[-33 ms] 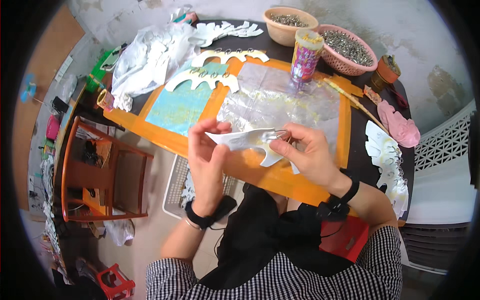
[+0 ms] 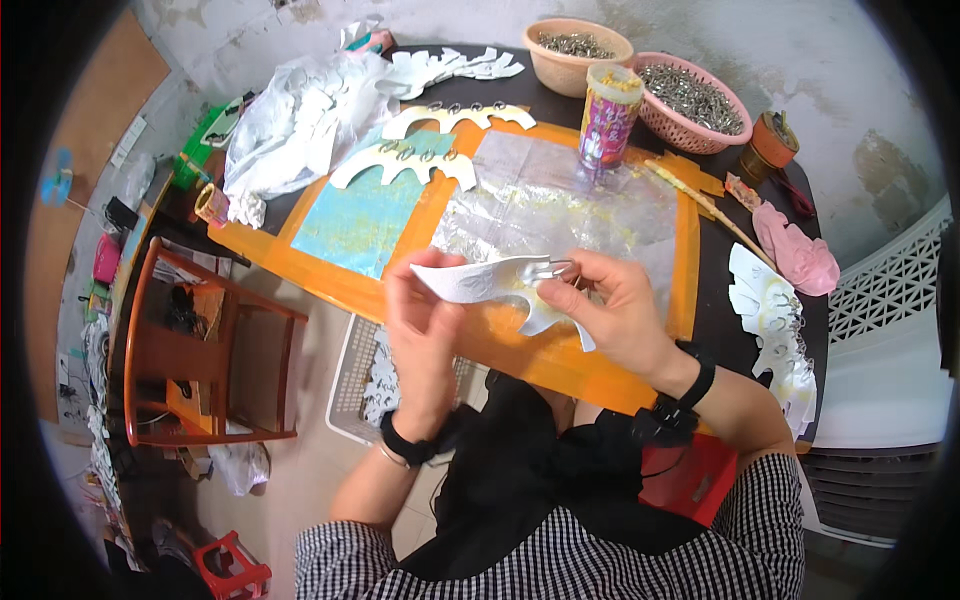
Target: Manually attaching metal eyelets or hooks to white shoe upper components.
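Though partly hand-hidden [image 2: 425,325], white cutout [image 2: 480,281].

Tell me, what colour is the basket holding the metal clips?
Pink basket, seen best in the head view.

At frame centre, a wing-shaped cutout [image 2: 490,282] is sitting between the hands over the bench [image 2: 330,275]. Two bowls of metal clips [image 2: 578,45] [image 2: 693,98] are standing at upper right, a canister [image 2: 607,118] just before them. A chair [image 2: 205,355] is standing at left.

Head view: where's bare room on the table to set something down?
Free: the clear plastic sheet between the glitter jar and the hands; the blue panel left of it. Crowded: far edge with baskets, white cutouts, right rim.
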A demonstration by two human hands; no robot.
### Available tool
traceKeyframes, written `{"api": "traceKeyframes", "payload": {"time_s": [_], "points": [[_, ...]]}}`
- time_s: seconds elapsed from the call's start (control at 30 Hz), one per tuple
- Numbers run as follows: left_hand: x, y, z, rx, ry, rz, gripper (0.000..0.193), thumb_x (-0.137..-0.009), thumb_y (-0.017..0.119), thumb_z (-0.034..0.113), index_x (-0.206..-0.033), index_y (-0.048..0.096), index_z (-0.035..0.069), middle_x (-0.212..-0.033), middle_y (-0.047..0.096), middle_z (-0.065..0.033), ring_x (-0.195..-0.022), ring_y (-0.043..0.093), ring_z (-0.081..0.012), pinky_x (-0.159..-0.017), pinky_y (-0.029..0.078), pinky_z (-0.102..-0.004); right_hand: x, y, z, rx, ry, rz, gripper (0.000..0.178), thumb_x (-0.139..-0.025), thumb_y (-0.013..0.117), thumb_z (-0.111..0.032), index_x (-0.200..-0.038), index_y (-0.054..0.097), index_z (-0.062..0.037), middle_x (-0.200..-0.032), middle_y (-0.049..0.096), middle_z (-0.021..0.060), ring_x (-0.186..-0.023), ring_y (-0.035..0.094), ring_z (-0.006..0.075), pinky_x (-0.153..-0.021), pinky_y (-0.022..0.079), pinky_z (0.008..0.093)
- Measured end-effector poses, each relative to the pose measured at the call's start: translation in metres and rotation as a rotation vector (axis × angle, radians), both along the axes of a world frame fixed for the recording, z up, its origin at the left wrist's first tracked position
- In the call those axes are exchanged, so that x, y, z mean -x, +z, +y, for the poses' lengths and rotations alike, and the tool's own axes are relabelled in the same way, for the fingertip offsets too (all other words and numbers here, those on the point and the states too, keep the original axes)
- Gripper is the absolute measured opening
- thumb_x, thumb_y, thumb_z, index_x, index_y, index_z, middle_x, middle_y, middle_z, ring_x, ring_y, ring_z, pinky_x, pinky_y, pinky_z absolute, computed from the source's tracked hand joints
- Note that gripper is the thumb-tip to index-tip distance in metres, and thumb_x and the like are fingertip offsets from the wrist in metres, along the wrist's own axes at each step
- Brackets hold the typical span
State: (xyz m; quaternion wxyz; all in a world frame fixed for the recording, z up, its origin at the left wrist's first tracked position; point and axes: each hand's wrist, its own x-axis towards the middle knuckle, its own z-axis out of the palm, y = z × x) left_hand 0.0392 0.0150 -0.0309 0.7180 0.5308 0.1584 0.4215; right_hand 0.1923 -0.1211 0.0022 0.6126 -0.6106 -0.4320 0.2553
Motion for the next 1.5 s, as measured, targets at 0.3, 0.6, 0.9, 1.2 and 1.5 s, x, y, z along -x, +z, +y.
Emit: {"api": "traceKeyframes", "payload": {"time_s": [0.3,0.6,0.9,1.2,1.5], "points": [[-0.026,0.021,-0.035,0.05,-0.093,0.059,0.027,-0.104,0.065,0.02,-0.119,0.066,-0.003,-0.108,0.072,-0.0068,-0.099,0.067,-0.0138,-0.089,0.053,-0.0302,-0.002,-0.002,-0.002,-0.02,0.123,-0.099,0.021,-0.097,0.071,-0.02,-0.094,0.068,0.001,-0.084,0.065,0.0039,-0.08,0.06,0.0099,-0.073,0.049,0.0263],[-0.027,0.013,-0.035,-0.177,-0.164,0.151,0.033,-0.104,0.063,0.017,-0.127,0.062,-0.007,-0.109,0.071,-0.008,-0.099,0.063,-0.0132,-0.085,0.051,-0.0298,-0.011,0.019,0.0,0.157,0.009,-0.311,0.031,-0.103,0.064,-0.026,-0.087,0.06,-0.0009,-0.073,0.057,-0.0008,-0.067,0.054,0.0131,-0.062,0.044,0.0312],[-0.018,0.017,-0.028,-0.06,-0.441,0.125,0.035,-0.108,0.057,0.026,-0.127,0.063,-0.003,-0.114,0.069,-0.006,-0.101,0.063,-0.0113,-0.089,0.051,-0.0286,-0.016,0.015,-0.002,0.135,0.247,0.473,0.034,-0.107,0.058,-0.03,-0.084,0.063,-0.0054,-0.07,0.05,-0.0075,-0.067,0.044,0.0017,-0.058,0.037,0.0236],[-0.026,0.006,-0.031,0.035,-0.304,0.21,0.037,-0.11,0.051,0.03,-0.117,0.066,-0.003,-0.104,0.069,-0.0038,-0.094,0.063,-0.0085,-0.083,0.051,-0.0261,-0.023,-0.004,-0.001,0.045,0.199,0.074,0.037,-0.108,0.057,-0.03,-0.082,0.061,-0.0034,-0.073,0.053,-0.0068,-0.07,0.046,0.0008,-0.06,0.04,0.0222],[-0.038,0.017,-0.029,0.043,-0.261,0.165,0.034,-0.109,0.054,0.03,-0.113,0.067,-0.001,-0.099,0.07,-0.0028,-0.088,0.063,-0.0065,-0.075,0.052,-0.0251,-0.038,0.004,0.0,0.064,0.346,0.414,0.033,-0.107,0.059,-0.033,-0.091,0.065,-0.0051,-0.079,0.057,-0.0054,-0.074,0.052,0.004,-0.066,0.041,0.0197]]}}
